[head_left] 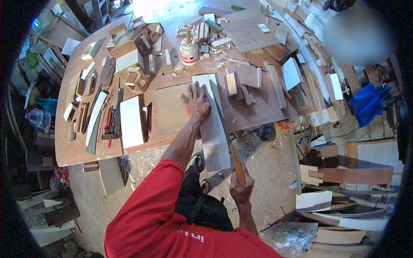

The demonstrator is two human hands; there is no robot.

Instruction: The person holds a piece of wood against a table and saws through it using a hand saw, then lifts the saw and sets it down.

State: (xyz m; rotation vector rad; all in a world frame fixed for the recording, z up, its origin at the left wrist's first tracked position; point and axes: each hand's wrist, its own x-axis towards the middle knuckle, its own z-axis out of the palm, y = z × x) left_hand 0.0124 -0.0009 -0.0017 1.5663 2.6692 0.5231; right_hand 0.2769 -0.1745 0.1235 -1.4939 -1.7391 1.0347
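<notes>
White board (215,124) pinned by left hand (197,103); glue jar (189,51) behind.

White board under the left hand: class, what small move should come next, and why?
Probably draw the saw through the white board. The left hand lies flat on the board, pinning it to the workbench, while the right hand grips the wooden handle at the overhanging end.

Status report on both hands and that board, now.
Left hand flat on the white board, pressing it to the table. Right hand shut on a wooden tool handle at the board's edge. Wood scraps alongside.
</notes>
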